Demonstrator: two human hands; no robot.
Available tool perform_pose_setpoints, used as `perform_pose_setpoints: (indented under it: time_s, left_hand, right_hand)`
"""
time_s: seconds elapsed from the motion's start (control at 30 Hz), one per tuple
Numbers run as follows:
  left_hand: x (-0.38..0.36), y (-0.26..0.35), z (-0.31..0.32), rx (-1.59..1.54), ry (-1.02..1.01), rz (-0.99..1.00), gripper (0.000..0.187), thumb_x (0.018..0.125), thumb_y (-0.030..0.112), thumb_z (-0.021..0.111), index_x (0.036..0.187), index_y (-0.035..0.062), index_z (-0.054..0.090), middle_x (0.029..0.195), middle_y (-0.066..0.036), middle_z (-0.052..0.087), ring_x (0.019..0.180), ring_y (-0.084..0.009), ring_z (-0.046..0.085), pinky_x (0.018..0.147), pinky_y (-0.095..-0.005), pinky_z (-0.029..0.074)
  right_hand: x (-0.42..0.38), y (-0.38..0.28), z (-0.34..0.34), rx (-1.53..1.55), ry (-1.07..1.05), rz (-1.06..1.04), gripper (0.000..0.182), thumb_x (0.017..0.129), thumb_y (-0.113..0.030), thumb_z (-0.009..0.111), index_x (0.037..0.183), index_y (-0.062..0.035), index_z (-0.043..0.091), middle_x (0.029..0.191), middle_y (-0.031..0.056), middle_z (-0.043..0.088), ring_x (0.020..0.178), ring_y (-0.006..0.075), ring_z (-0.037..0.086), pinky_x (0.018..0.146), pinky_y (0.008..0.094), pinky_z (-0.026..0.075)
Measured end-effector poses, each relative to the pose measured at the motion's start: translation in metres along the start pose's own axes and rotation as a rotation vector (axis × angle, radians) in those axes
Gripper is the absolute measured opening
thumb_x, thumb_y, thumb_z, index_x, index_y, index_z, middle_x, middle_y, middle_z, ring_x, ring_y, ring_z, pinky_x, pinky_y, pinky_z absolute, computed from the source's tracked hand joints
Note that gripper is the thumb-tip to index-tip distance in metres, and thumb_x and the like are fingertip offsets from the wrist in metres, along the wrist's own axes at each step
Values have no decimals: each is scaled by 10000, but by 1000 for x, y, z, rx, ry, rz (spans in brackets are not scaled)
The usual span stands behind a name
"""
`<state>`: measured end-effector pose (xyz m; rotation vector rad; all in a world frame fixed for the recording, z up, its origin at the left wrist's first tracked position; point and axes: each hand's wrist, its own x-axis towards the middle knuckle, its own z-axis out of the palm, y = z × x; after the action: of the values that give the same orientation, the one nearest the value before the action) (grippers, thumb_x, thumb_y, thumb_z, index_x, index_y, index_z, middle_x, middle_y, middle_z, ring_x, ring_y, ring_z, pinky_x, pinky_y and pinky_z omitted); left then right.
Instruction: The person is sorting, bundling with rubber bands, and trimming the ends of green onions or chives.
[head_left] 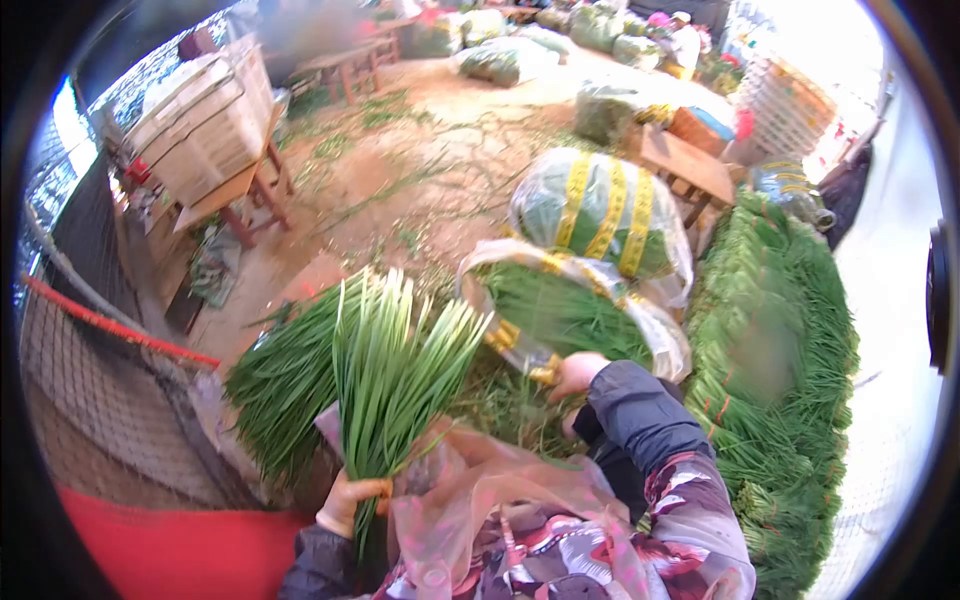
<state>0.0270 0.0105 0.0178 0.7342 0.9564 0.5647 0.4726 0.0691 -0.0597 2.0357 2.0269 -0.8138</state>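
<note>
Slim-leaved bunch [385,370] (pale-ended) in L grip [350,500]

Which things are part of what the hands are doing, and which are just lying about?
Part of it:
green bunch in the left hand
open bag gripped by the right hand
probably the long green pile

Just lying about, it seems:
big pale box
brown bench
stacked crates

The 2 dark slate-blue lower sleeves [645,415] look wrinkled, and the patterned top [695,505] mixes maroon, white, black and pale lavender. Over its front lies 1 sheer, pinkish covering [500,480] with brighter pink marks.
</note>
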Motion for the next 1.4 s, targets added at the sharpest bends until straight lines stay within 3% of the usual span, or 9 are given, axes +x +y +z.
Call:
perform_pose_setpoints:
  time_s: [0.1, 0.23, 0.47, 0.73, 1.07, 1.17, 1.3, 1.37, 1.4]
  left_hand:
    - [9, -20, -12, -154, -76, 36, 273, 728, 69, 647, 968, -45, 584, 619, -103, 569, 438, -174, 522, 449, -283, 420]
    - [5, -18, -7, -177, -113, 84, 301, 732, 93, 663, 979, -51, 570, 639, -120, 561, 442, -181, 519, 450, -283, 420]
    - [4, -23, -7, -122, -99, 81, 255, 719, 113, 684, 902, -41, 596, 679, -117, 584, 488, -173, 533, 451, -271, 419]
    - [9, -23, -1, -67, -110, 75, 238, 728, 134, 668, 871, -41, 594, 687, -116, 586, 481, -172, 525, 459, -266, 417]
    - [7, -19, 3, -59, -65, 4, 279, 713, 111, 681, 931, -42, 598, 724, -119, 603, 512, -160, 548, 482, -252, 435]
    - [5, -16, 7, -39, -76, 6, 282, 710, 109, 678, 936, -40, 598, 721, -113, 599, 511, -159, 546, 483, -248, 432]
    - [1, -17, 5, -52, -58, 22, 318, 731, 104, 654, 1001, -50, 586, 705, -85, 591, 520, -147, 527, 465, -252, 415]
    - [-5, -21, -9, -5, -49, -14, 329, 722, 124, 665, 992, -44, 578, 682, -69, 563, 500, -137, 514, 447, -248, 410]
    - [-7, -21, -11, -7, -45, -12, 329, 722, 124, 665, 992, -44, 578, 682, -69, 563, 500, -137, 514, 447, -248, 410]
  right_hand:
    - [-7, -27, -40, 778, 162, 19, 271, 828, -249, 668, 991, -34, 691, 952, 98, 698, 922, 173, 650, 848, 280, 481]
    - [-17, -62, -85, 1305, 532, -381, 179, 905, -105, 612, 1039, 2, 664, 929, 62, 698, 873, 153, 650, 862, 282, 493]
    - [-17, -70, -102, 1388, 460, -327, 260, 918, -233, 616, 1040, -5, 647, 920, 74, 693, 804, 130, 647, 753, 250, 485]
    - [21, -113, -9, 1381, 0, -257, 317, 881, -226, 654, 1096, 6, 645, 893, 93, 683, 744, 154, 661, 647, 258, 510]
    - [7, -111, -19, 648, 293, -118, 256, 929, -145, 502, 1009, 54, 641, 755, 125, 695, 637, 211, 695, 640, 306, 551]
    - [22, -108, -1, 1282, 195, -56, 279, 912, -188, 520, 988, 50, 645, 761, 153, 692, 630, 214, 694, 649, 312, 545]
    - [24, -93, -13, 592, 457, 53, 274, 893, -238, 492, 967, -55, 682, 807, 159, 695, 714, 276, 684, 725, 380, 537]
    - [50, -43, -4, 681, 647, 163, 246, 870, -220, 496, 935, -94, 697, 805, 142, 697, 779, 293, 679, 745, 406, 529]
    - [51, -24, -12, 470, 461, 148, 242, 860, -199, 518, 989, -79, 684, 837, 151, 698, 793, 274, 688, 751, 391, 529]
